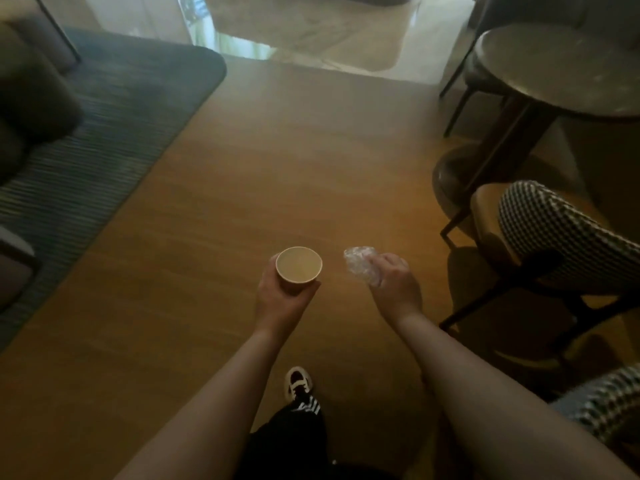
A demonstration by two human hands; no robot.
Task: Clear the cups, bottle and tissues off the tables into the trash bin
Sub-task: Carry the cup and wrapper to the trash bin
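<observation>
My left hand (pixel 282 301) grips a pale paper cup (pixel 298 265) upright, its open mouth facing the camera. A crumpled clear plastic bottle (pixel 360 263) is held in my right hand (pixel 394 285), sticking out to the left of the fingers. Both hands hang over the wooden floor in the middle of the view. No trash bin is in view.
A round dark table (pixel 554 71) stands at the upper right with a houndstooth chair (pixel 554 237) in front of it. A striped blue rug (pixel 104 133) and a dark sofa (pixel 31 98) lie on the left. My shoe (pixel 298 382) shows below.
</observation>
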